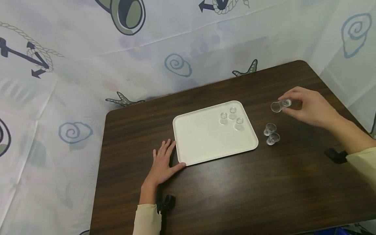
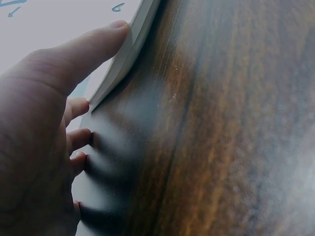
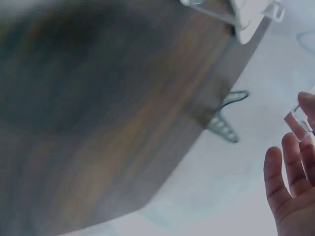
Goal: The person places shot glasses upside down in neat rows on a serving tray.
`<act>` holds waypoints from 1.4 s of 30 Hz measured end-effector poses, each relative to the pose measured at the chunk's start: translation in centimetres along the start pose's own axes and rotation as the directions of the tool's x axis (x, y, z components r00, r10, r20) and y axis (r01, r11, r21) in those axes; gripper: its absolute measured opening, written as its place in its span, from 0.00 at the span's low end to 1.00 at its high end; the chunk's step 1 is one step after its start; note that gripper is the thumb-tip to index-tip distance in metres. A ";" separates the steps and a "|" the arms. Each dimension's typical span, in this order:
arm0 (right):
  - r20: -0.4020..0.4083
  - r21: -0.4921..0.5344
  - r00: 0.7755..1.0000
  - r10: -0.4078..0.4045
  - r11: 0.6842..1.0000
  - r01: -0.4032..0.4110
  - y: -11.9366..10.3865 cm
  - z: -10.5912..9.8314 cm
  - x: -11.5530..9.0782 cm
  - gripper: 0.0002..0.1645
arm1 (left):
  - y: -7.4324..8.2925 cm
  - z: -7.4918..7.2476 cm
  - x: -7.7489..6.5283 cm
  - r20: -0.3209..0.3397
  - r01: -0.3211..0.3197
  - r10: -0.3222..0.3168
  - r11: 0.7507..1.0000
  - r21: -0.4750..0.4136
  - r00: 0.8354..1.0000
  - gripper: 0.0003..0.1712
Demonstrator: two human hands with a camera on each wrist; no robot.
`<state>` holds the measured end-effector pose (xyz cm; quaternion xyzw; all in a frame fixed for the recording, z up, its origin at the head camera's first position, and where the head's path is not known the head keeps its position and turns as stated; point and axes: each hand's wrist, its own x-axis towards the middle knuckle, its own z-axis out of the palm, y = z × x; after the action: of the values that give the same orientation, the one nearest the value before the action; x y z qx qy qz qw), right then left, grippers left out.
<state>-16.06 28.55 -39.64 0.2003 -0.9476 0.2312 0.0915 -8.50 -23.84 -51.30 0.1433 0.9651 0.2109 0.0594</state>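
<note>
A small clear shot glass (image 1: 281,105) is pinched between thumb and fingers of my right hand (image 1: 312,107), held above the table's right side. It is tilted, its wide mouth pointing left. In the right wrist view only part of that glass (image 3: 299,122) shows at the frame's edge. Two more shot glasses (image 1: 273,138) stand mouth up, side by side, between the tray and my right forearm. On the white tray (image 1: 205,137), three shot glasses (image 1: 239,121) stand mouth down near the far right corner. My left hand (image 1: 161,166) rests spread at the tray's near left corner, thumb (image 2: 98,46) on the rim.
Tray and glasses are on a dark wooden table (image 1: 235,192) with rounded corners. A printed cloth (image 1: 152,36) hangs along the table's far and left sides. Black straps with small devices (image 1: 167,203) sit at both wrists.
</note>
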 end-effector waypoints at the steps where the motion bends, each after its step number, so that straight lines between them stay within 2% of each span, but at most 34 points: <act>1: 0.010 -0.027 1.000 -0.022 0.999 0.022 -0.6 0.0 0.5 0.21 | 0.0 0.0 0.0 0.000 0.003 -0.003 1.000 0.002 1.000 0.56; 5: 0.053 -0.090 0.993 -0.109 0.990 0.113 -2.6 0.3 2.0 0.20 | 0.0 -0.1 0.1 0.005 -0.005 0.005 1.000 -0.001 1.000 0.56; 7: 0.059 -0.118 0.981 -0.183 0.975 0.189 -3.4 0.8 2.7 0.19 | 0.0 -0.1 0.1 0.009 -0.010 0.010 1.000 -0.001 1.000 0.56; 12: 0.065 -0.152 0.924 -0.376 0.912 0.382 -5.3 2.4 4.4 0.16 | -0.1 -0.2 0.2 -0.001 -0.024 0.024 1.000 -0.014 1.000 0.55; 17: 0.113 -0.172 0.879 -0.463 0.862 0.476 -6.9 4.2 5.5 0.13 | -0.1 -0.3 0.3 -0.004 -0.025 0.025 1.000 -0.013 1.000 0.55; 25: 0.254 -0.289 0.823 -0.508 0.772 0.565 -9.2 6.7 6.0 0.12 | 0.3 -0.5 0.1 -0.009 -0.019 0.019 1.000 -0.010 1.000 0.55; 31: 0.325 -0.329 0.796 -0.510 0.728 0.601 -9.6 8.3 5.8 0.11 | 0.2 -0.2 -0.1 -0.012 -0.031 0.031 0.999 -0.014 0.999 0.55; 36: 0.366 -0.348 0.782 -0.504 0.705 0.618 -9.8 9.2 5.8 0.09 | 0.1 -0.2 -0.2 -0.019 -0.032 0.032 0.999 -0.014 0.999 0.55; 42: 0.376 -0.364 0.782 -0.497 0.697 0.618 -10.3 9.9 5.7 0.09 | 0.0 -0.2 -0.2 -0.021 -0.027 0.026 1.000 -0.016 0.999 0.55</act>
<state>-17.72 13.57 -42.68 0.4793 -0.8708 -0.0704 0.0840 -8.36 -24.00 -51.08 0.1534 0.9620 0.2207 0.0477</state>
